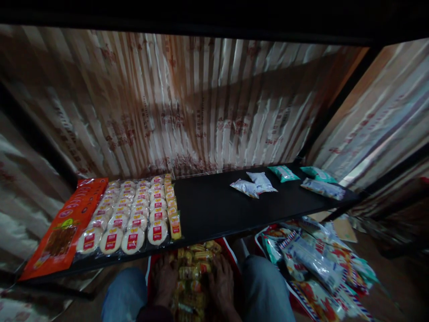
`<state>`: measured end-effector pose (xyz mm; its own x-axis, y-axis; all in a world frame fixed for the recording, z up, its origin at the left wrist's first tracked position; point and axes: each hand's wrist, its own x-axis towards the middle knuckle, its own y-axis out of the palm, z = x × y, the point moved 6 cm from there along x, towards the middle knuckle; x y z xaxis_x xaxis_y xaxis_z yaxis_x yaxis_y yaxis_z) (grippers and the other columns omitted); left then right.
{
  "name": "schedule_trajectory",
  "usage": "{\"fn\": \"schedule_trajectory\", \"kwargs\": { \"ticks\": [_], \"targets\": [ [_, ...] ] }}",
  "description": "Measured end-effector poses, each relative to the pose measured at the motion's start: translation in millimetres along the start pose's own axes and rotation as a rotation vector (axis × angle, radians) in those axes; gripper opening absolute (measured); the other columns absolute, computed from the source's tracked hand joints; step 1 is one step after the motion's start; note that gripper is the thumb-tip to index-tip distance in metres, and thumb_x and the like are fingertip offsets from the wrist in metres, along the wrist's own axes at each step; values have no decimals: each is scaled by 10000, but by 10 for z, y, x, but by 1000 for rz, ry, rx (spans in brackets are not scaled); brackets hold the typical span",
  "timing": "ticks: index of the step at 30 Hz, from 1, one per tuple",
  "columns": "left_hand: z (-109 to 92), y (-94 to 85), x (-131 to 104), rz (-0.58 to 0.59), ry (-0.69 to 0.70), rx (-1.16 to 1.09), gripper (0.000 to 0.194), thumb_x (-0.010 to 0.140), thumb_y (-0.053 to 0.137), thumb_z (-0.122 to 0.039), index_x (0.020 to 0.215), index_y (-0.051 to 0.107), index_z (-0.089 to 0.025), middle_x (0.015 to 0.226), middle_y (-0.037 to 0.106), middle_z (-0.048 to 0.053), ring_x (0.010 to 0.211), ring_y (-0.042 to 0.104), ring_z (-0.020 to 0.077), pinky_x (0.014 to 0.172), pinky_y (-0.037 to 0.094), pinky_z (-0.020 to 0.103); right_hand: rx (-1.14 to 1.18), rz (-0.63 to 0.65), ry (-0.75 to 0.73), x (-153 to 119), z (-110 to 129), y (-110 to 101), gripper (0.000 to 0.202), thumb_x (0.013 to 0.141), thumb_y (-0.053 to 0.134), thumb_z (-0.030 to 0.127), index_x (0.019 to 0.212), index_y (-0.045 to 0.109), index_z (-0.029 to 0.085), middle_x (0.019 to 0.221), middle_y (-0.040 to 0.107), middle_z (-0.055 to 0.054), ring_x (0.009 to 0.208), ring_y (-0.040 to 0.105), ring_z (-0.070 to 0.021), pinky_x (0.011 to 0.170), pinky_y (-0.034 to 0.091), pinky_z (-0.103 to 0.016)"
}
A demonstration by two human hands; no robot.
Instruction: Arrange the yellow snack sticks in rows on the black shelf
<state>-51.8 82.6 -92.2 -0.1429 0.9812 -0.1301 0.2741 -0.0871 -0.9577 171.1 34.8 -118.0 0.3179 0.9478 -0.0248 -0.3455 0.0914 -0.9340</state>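
- The small yellow packets (192, 270) lie in a heap at the bottom centre of the frame, inside a red basket (231, 251) with a white rim; their wrapping is clear and shiny.
- The left hand (165, 273) reaches down into this basket at the left side of the heap, fingers stretched forward beside the packets; I cannot tell whether it grips any.
- The right hand (221, 281) is in the same basket at the right side of the heap, its fingers against the packets; whether it grasps one I cannot tell.
- The basket stands between two knees in blue jeans (266, 286), its far edge partly under a black shelf (208, 208).
- At the lower right, a second basket (296, 296), also red with a white rim, is piled above its edge with larger bags (311, 259) in white, green and orange-red.
- On the shelf at centre left stand four columns of round white cakes (133, 241), each wrapped and red-labelled, with one column of narrow yellow packs (175, 226) on their right.
- An orange bag (65, 223) lies at the shelf's left end.
- Toward the shelf's right end lie white bags (263, 182) and green bags (284, 173).
- Pleated, printed sheeting (201, 112) hangs behind, across the upper frame.
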Motion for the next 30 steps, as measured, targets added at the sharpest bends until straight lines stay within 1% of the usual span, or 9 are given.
{"fn": "schedule_trajectory", "kwargs": {
  "ticks": [2, 5, 8, 11, 13, 18, 22, 26, 30],
  "targets": [
    [-13, -8, -35, 31, -64, 18, 354, 847, 457, -305, 1122, 637, -176, 1116, 655, 148, 1063, 589, 291, 910, 414, 436, 12, 9, -38, 11, 4, 73, 533, 805, 435, 247, 1312, 527, 109, 1411, 468, -145, 1333, 387, -306, 1119, 290, -447],
    [-81, -37, -111, 98, -69, -8, 361, 832, 470, -266, 1140, 639, -183, 1141, 656, 124, 1097, 573, 271, 943, 397, 392, 51, -8, -82, 9, 17, 159, 539, 787, 423, 243, 1290, 545, 93, 1393, 489, -150, 1325, 398, -309, 1119, 273, -472],
    [-140, -76, -194, 139, -57, -55, 405, 810, 495, -207, 1198, 611, -193, 1220, 628, 97, 1150, 546, 233, 969, 379, 316, 134, -70, -94, 5, 13, 183, 527, 758, 428, 242, 1240, 584, 96, 1333, 541, -162, 1285, 439, -330, 1082, 307, -515],
    [-205, -71, -286, 174, -50, -95, 353, 821, 493, -207, 1140, 640, -184, 1231, 620, 89, 1188, 518, 219, 1004, 348, 283, 252, -129, -107, -4, 21, 156, 491, 753, 436, 247, 1191, 615, 114, 1277, 577, -165, 1255, 461, -337, 1041, 351, -530],
    [-248, -25, -356, 213, -62, -171, 323, 824, 496, -203, 1107, 652, -187, 1210, 628, 83, 1159, 537, 210, 988, 367, 272, 328, -159, -127, -17, 43, 120, 469, 732, 448, 220, 1152, 634, 126, 1261, 584, -161, 1229, 480, -328, 1022, 378, -516],
    [-320, 51, -458, 118, -63, -509, 408, 794, 497, -110, 1183, 613, -149, 1262, 600, 121, 1179, 539, 221, 1034, 360, 296, 447, -246, -169, -64, 124, 20, 440, 738, 437, 201, 1137, 616, 153, 1196, 604, -140, 1165, 510, -303, 1000, 408, -496],
    [-277, 92, -451, 38, -108, -803, 382, 794, 526, -149, 1164, 618, -170, 1220, 637, 104, 1147, 574, 214, 1024, 385, 300, 456, -254, -243, -103, 231, -30, 444, 770, 419, 185, 1183, 577, 161, 1272, 549, -126, 1213, 466, -281, 1026, 394, -494],
    [-103, 108, -404, -55, -256, -929, 319, 799, 540, -183, 1103, 638, -183, 1121, 686, 92, 1054, 628, 209, 967, 436, 311, 445, -247, -332, -144, 325, -67, 426, 754, 434, 155, 1148, 596, 174, 1274, 544, -112, 1240, 431, -275, 1041, 374, -511],
    [134, 168, -333, -88, -425, -930, 255, 822, 489, -160, 1020, 649, -148, 1066, 697, 119, 993, 644, 199, 926, 457, 317, 439, -199, -380, -168, 383, -47, 379, 747, 441, 134, 1069, 637, 168, 1228, 574, -112, 1188, 467, -268, 1006, 402, -495]
  ]
}}
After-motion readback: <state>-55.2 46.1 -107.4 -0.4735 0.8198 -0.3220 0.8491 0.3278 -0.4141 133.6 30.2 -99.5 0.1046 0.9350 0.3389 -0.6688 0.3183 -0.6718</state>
